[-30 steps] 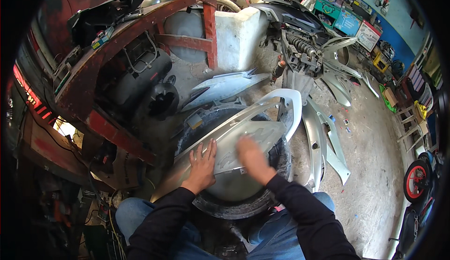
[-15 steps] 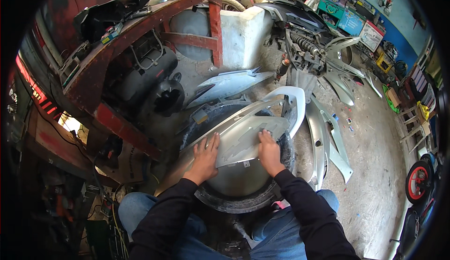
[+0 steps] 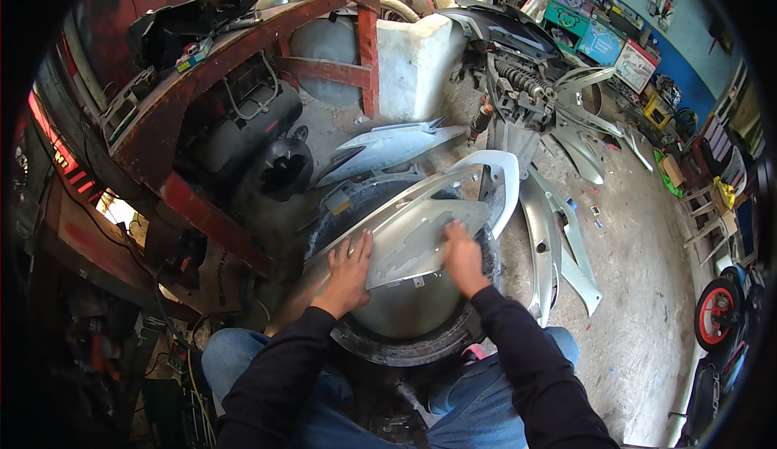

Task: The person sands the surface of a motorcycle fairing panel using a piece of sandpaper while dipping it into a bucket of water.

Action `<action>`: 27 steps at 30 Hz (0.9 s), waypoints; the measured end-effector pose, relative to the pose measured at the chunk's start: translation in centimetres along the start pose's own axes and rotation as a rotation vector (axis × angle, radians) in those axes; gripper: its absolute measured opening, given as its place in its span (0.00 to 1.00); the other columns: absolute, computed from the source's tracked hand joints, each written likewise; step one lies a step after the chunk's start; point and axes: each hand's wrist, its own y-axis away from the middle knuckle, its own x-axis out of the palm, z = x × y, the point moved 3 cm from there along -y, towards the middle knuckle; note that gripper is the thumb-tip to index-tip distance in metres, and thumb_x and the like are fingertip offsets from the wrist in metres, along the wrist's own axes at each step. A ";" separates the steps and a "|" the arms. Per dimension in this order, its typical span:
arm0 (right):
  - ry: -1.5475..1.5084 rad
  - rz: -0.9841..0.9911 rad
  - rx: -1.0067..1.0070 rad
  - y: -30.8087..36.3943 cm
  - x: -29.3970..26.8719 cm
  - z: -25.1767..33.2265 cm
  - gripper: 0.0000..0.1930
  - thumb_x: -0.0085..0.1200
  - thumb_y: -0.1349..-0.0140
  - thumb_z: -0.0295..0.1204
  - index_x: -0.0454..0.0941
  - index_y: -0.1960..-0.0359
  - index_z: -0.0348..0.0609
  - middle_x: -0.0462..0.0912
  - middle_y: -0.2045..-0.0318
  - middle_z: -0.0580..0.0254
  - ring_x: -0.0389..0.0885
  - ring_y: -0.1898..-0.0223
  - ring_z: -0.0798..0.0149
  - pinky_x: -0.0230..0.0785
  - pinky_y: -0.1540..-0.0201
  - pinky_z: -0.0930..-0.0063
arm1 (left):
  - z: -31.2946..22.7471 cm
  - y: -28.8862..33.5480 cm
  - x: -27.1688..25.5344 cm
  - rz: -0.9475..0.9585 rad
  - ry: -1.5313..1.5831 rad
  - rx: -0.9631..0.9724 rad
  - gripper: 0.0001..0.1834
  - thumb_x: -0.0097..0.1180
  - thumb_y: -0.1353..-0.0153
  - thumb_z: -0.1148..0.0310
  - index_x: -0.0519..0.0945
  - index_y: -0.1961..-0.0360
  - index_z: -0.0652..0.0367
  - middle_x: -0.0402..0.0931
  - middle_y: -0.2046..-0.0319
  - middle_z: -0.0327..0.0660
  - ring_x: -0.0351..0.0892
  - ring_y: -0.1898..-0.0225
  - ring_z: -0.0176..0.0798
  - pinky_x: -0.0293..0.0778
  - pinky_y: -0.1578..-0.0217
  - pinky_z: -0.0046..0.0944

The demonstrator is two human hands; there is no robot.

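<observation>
A silver motorcycle body panel (image 3: 390, 242), its surface marked by a patchy duller area, lies across a tyre (image 3: 388, 357) in front of my knees. Against its near left part rests my left hand (image 3: 346, 275), fingers spread and flat. My right hand (image 3: 464, 261) presses on the panel's right part with its fingers curled and drawn together, slightly blurred. Whether anything sits under those fingertips is hidden. A pale curved piece (image 3: 507, 186) stands at the panel's far right end. Inside the tyre's ring, below the panel, a smooth greyish round surface shows.
More fairing panels (image 3: 540, 246) lie on the concrete floor to the right, and a bluish-white panel (image 3: 388, 148) lies behind the tyre. A partly dismantled motorcycle (image 3: 518, 85) stands at the back. On the left is a red workbench (image 3: 186, 206); a red-rimmed wheel (image 3: 717, 317) is at far right.
The whole view has shifted slightly. My right hand's fingers are more curled and the hand has turned a little on the panel. My left hand keeps its place there.
</observation>
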 end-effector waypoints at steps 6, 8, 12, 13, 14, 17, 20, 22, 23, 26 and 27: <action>0.116 0.086 -0.428 -0.3 0.7 1.2 0.17 0.48 0.37 0.23 0.75 0.47 0.28 0.79 0.46 0.31 0.79 0.45 0.36 0.75 0.41 0.51 | -0.2 -0.3 0.0 -0.003 0.029 -0.010 0.70 0.71 0.64 0.75 0.40 0.20 0.58 0.48 0.22 0.49 0.49 0.24 0.66 0.50 0.31 0.76; 0.025 0.020 0.018 -1.3 0.7 -1.2 0.19 0.49 0.38 0.23 0.75 0.45 0.29 0.78 0.45 0.33 0.79 0.44 0.37 0.74 0.40 0.49 | -0.2 -0.1 0.1 -0.008 0.041 -0.025 0.71 0.71 0.65 0.75 0.40 0.20 0.59 0.49 0.22 0.49 0.49 0.24 0.67 0.50 0.32 0.75; 0.169 -0.049 -0.252 -1.3 1.7 -1.5 0.17 0.49 0.37 0.23 0.78 0.48 0.31 0.82 0.51 0.35 0.81 0.45 0.39 0.74 0.40 0.48 | -0.1 0.1 0.4 0.014 0.029 -0.022 0.71 0.71 0.65 0.75 0.40 0.20 0.60 0.49 0.22 0.50 0.49 0.24 0.67 0.50 0.32 0.75; 0.092 -0.021 -0.521 -1.1 2.2 -0.7 0.18 0.49 0.37 0.24 0.77 0.47 0.30 0.81 0.49 0.34 0.80 0.46 0.37 0.73 0.40 0.47 | 0.0 0.2 0.4 0.015 0.025 -0.023 0.71 0.71 0.65 0.75 0.40 0.20 0.60 0.49 0.22 0.50 0.49 0.24 0.67 0.50 0.32 0.75; 0.104 0.145 -0.473 -1.0 2.6 -0.7 0.19 0.49 0.38 0.24 0.76 0.46 0.29 0.80 0.46 0.32 0.79 0.43 0.37 0.72 0.38 0.48 | 0.1 0.0 0.5 0.002 0.013 -0.031 0.71 0.71 0.65 0.75 0.40 0.20 0.60 0.48 0.22 0.50 0.49 0.24 0.67 0.51 0.32 0.75; -0.083 0.173 -0.072 -2.2 2.7 -1.0 0.21 0.50 0.38 0.24 0.76 0.43 0.30 0.78 0.42 0.33 0.77 0.38 0.37 0.68 0.34 0.49 | 0.2 -0.2 0.6 -0.050 0.043 -0.003 0.71 0.71 0.66 0.75 0.40 0.20 0.60 0.48 0.22 0.50 0.49 0.24 0.67 0.50 0.31 0.74; 0.171 0.073 -0.038 -2.6 2.2 0.2 0.21 0.52 0.38 0.25 0.77 0.43 0.32 0.78 0.39 0.36 0.76 0.36 0.39 0.67 0.33 0.50 | 0.2 0.1 0.6 -0.065 0.059 0.029 0.71 0.71 0.65 0.75 0.40 0.20 0.60 0.47 0.22 0.50 0.49 0.24 0.67 0.49 0.31 0.74; 0.010 0.077 -0.510 -2.3 2.1 2.0 0.18 0.50 0.38 0.22 0.78 0.46 0.32 0.79 0.42 0.36 0.79 0.43 0.36 0.74 0.41 0.50 | 0.4 0.2 0.6 -0.028 0.051 0.014 0.71 0.71 0.65 0.75 0.40 0.20 0.59 0.47 0.22 0.50 0.49 0.24 0.67 0.49 0.31 0.74; -0.009 0.035 -0.567 -2.4 2.0 1.9 0.18 0.50 0.37 0.25 0.79 0.46 0.33 0.77 0.39 0.34 0.76 0.37 0.38 0.68 0.35 0.49 | 0.5 0.3 0.7 -0.003 0.045 -0.007 0.71 0.70 0.65 0.75 0.40 0.20 0.59 0.47 0.21 0.50 0.49 0.25 0.68 0.48 0.30 0.74; 0.007 -0.020 0.020 -3.7 2.0 -1.5 0.18 0.49 0.36 0.25 0.80 0.46 0.33 0.77 0.39 0.34 0.76 0.37 0.39 0.67 0.33 0.48 | 0.4 0.2 0.6 -0.095 0.064 0.033 0.70 0.70 0.65 0.75 0.41 0.20 0.59 0.47 0.21 0.49 0.49 0.24 0.68 0.48 0.30 0.73; 0.141 -0.059 -0.060 -3.8 2.2 -1.8 0.18 0.49 0.36 0.25 0.79 0.46 0.33 0.79 0.41 0.35 0.78 0.39 0.39 0.67 0.34 0.48 | 0.5 0.2 0.8 -0.055 0.065 0.019 0.70 0.70 0.65 0.75 0.41 0.20 0.59 0.47 0.21 0.49 0.49 0.24 0.68 0.48 0.30 0.73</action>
